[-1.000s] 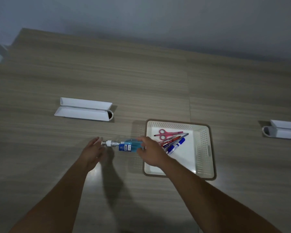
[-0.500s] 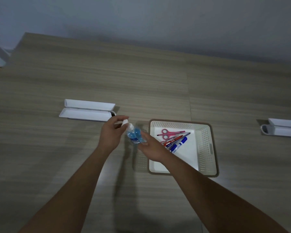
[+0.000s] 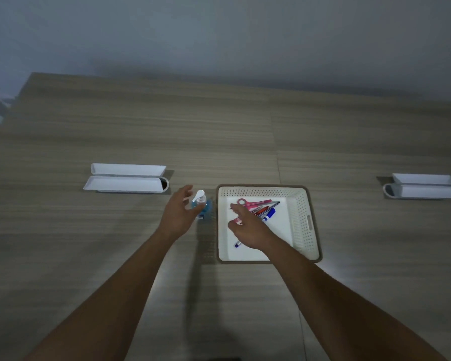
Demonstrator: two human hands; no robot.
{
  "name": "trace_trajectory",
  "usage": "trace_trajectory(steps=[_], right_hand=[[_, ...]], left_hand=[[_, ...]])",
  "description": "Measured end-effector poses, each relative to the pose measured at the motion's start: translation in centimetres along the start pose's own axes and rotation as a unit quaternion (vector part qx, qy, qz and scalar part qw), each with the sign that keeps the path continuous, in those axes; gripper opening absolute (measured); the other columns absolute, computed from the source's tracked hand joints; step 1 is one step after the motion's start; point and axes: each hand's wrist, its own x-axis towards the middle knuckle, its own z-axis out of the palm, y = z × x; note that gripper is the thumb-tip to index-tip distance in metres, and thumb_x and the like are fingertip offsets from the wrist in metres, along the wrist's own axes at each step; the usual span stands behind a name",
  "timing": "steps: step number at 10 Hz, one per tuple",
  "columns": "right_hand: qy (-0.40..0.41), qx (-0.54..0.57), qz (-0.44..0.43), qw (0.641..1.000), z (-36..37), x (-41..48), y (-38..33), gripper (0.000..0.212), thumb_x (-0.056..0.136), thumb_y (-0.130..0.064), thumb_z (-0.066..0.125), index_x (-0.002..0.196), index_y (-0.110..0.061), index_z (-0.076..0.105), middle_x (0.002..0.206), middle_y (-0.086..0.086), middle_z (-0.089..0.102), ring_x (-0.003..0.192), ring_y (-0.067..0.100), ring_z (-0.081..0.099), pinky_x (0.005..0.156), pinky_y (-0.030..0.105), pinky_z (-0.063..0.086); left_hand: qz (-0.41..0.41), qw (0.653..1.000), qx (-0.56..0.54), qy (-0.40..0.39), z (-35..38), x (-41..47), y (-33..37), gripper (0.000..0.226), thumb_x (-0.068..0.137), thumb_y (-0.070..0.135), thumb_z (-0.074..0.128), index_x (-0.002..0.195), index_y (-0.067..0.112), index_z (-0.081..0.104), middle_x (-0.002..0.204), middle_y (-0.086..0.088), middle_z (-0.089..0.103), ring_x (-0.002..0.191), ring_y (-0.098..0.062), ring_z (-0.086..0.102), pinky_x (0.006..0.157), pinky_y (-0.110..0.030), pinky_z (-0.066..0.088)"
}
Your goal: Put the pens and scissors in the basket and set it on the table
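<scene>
A white perforated basket [image 3: 306, 225] sits on the wooden table [image 3: 219, 131]. Inside it lie pink scissors [image 3: 251, 203] and several red, blue and black pens [image 3: 267, 211]. My right hand [image 3: 248, 231] hovers over the basket's left half with fingers loosely spread, covering part of the pens; a blue pen tip [image 3: 237, 244] pokes out beneath it. My left hand [image 3: 179, 217] is open just left of an upright blue pump bottle [image 3: 201, 205], fingertips beside it; I cannot tell whether they touch it.
A long white open case [image 3: 126, 181] lies at the left behind my left hand. Another white case [image 3: 425, 188] lies at the far right. A grey wall stands behind the table's far edge.
The blue bottle went from lying sideways between both hands to standing upright left of the basket. My right hand let go of it and moved over the basket.
</scene>
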Motion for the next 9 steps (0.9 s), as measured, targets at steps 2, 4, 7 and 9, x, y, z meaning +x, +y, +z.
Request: trace_trajectory(steps=[2, 4, 7, 9], right_hand=[[0.181, -0.110, 0.114, 0.971, -5.7, -2.5, 9.4, 0.070, 0.099, -0.032, 0.066, 0.161, -0.011, 0.039, 0.167, 0.019, 0.036, 0.156, 0.038, 0.030, 0.125, 0.051, 0.030], [0.202, -0.047, 0.280, 0.938, -9.4, -7.2, 15.7, 0.076, 0.096, -0.047, 0.066, 0.149, 0.003, 0.043, 0.150, 0.025, 0.051, 0.135, 0.043, 0.052, 0.112, 0.048, 0.046], [0.152, 0.148, 0.213, 0.954, -9.1, -8.9, 18.6, 0.057, 0.087, -0.031, 0.061, 0.138, -0.007, 0.064, 0.118, 0.006, 0.068, 0.107, 0.026, 0.064, 0.102, 0.043, 0.054], [0.134, 0.162, 0.152, 0.966, -8.7, -8.9, 18.1, 0.042, 0.100, -0.012, 0.054, 0.140, -0.021, 0.061, 0.124, 0.004, 0.069, 0.114, 0.026, 0.064, 0.106, 0.047, 0.053]], left_hand=[[-0.149, 0.978, 0.080, -0.119, 2.2, -3.7, -1.4, 0.021, 0.100, 0.039, 0.070, 0.099, 0.019, 0.073, 0.111, -0.006, 0.075, 0.109, -0.029, 0.070, 0.103, -0.045, 0.054], [-0.176, 0.974, 0.007, -0.143, 6.0, -7.0, -2.3, 0.051, 0.099, 0.033, 0.072, 0.145, 0.013, 0.062, 0.136, -0.010, 0.072, 0.119, -0.028, 0.070, 0.107, -0.044, 0.056], [-0.132, 0.987, -0.038, -0.081, 7.5, -9.6, -1.5, 0.047, 0.102, 0.014, 0.070, 0.149, 0.014, 0.062, 0.148, -0.007, 0.066, 0.119, -0.020, 0.062, 0.108, -0.039, 0.051], [-0.088, 0.994, -0.055, -0.039, 7.7, -11.3, -1.8, 0.057, 0.102, 0.011, 0.070, 0.156, 0.017, 0.055, 0.147, 0.005, 0.058, 0.130, -0.010, 0.052, 0.106, -0.029, 0.040]])
